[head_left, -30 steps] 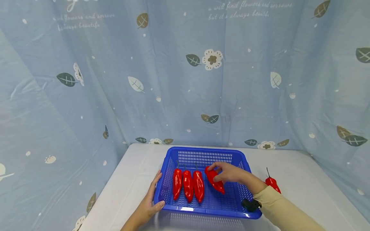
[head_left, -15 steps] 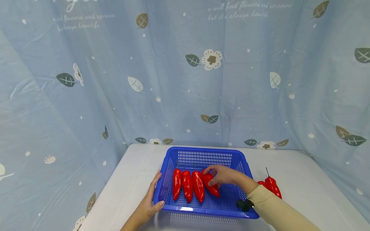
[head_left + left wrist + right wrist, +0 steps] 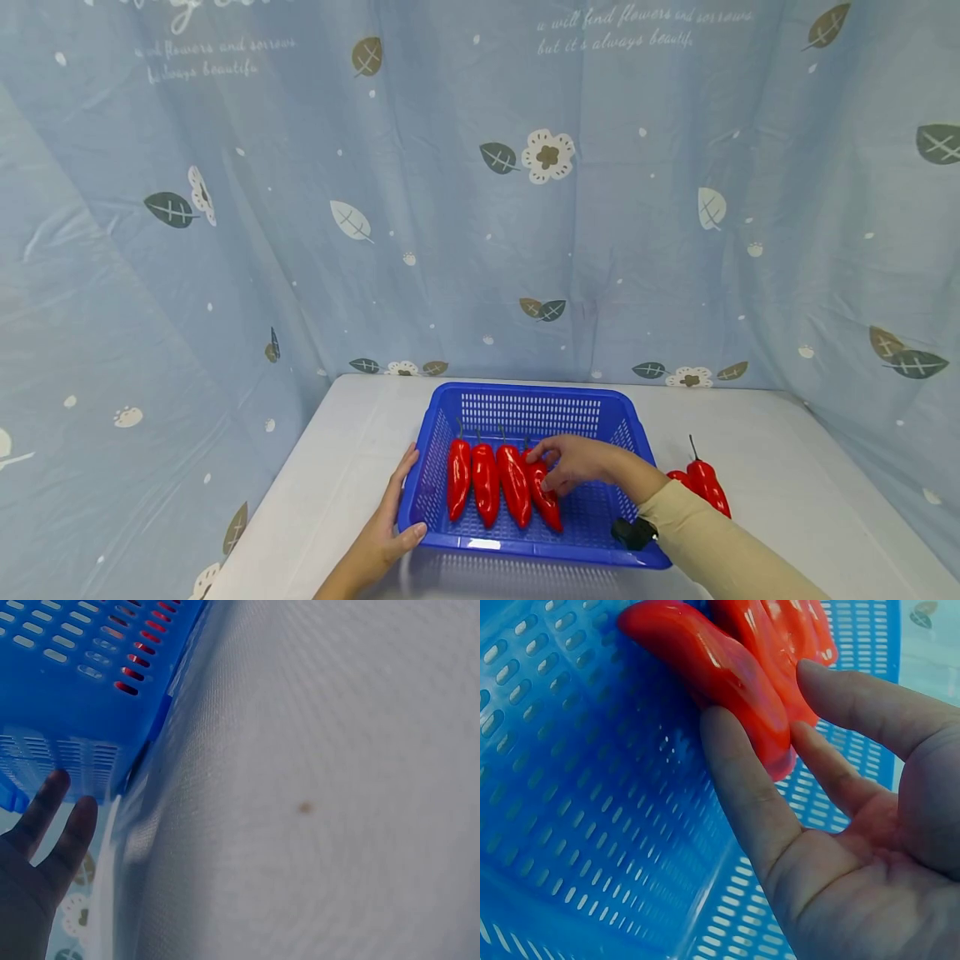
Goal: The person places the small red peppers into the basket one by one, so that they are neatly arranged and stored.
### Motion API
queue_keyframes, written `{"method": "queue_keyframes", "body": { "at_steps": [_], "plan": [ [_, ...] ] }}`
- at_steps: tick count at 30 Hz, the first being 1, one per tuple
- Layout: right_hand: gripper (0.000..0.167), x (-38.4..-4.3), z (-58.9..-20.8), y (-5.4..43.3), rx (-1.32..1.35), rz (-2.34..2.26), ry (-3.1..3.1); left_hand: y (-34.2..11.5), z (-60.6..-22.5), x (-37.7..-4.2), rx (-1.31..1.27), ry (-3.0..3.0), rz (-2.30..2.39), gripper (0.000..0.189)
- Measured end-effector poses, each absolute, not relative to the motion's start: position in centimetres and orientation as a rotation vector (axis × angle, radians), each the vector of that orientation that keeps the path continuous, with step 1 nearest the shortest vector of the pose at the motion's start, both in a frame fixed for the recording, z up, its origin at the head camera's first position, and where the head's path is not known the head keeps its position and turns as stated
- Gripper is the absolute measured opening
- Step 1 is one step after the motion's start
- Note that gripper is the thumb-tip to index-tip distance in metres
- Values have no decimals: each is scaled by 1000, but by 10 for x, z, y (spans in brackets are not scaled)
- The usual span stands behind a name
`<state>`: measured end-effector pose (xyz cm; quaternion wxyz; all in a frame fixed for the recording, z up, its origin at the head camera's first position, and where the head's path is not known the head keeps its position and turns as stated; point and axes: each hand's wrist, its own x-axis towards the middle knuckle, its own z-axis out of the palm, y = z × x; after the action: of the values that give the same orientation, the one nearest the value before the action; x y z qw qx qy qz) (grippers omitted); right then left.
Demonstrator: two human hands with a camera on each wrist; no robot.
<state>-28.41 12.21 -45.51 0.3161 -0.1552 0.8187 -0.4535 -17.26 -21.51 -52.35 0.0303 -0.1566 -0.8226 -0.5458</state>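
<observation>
Several glossy red peppers point(image 3: 487, 492) lie side by side in a blue perforated plastic basket point(image 3: 525, 388), stems toward the back. My right hand point(image 3: 581, 461) reaches in over the rightmost pepper point(image 3: 552, 515). In the right wrist view its fingers point(image 3: 739, 776) are spread and fairly straight, on either side of that pepper's end point(image 3: 761, 724). My left hand point(image 3: 381, 533) rests at the basket's front left corner, thumb on the front rim. Two straight fingers point(image 3: 67, 847) show beside the basket's wall point(image 3: 82, 697) in the left wrist view.
Right of the basket, a red pepper point(image 3: 708, 487) lies on the white table point(image 3: 772, 467), with more red beside it partly hidden by my sleeve point(image 3: 705, 533). A patterned blue curtain point(image 3: 450, 250) hangs behind and to the left.
The rightmost pepper has moved left and turned straighter, now against its neighbour in the row. My right hand shifted left with it, then its fingers loosened. The left hand has not moved.
</observation>
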Motion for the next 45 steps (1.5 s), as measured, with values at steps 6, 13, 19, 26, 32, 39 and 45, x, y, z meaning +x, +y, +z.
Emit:
{"method": "queue_keyframes", "body": {
  "at_steps": [6, 13, 19, 26, 32, 39, 45],
  "plan": [
    [45, -283, -454, 123, -399, -1201, 2141, -216, -525, -173, -478, -2536, -1684, 91],
    [44, -280, -450, 126, -449, -1175, 2171, -216, -525, -172, -459, -2544, -1697, 91],
    [44, -282, -451, 131, -519, -1115, 2244, -215, -523, -173, -432, -2561, -1693, 91],
    [41, -282, -448, 135, -580, -1121, 2293, -215, -523, -173, -417, -2576, -1683, 91],
    [42, -282, -443, 139, -551, -1133, 2343, -215, -523, -172, -449, -2552, -1702, 91],
    [42, -281, -435, 147, -571, -1160, 2346, -215, -524, -173, -461, -2545, -1688, 91],
    [41, -277, -423, 155, -572, -1195, 2339, -216, -526, -173, -504, -2524, -1679, 91]
  ]
}}
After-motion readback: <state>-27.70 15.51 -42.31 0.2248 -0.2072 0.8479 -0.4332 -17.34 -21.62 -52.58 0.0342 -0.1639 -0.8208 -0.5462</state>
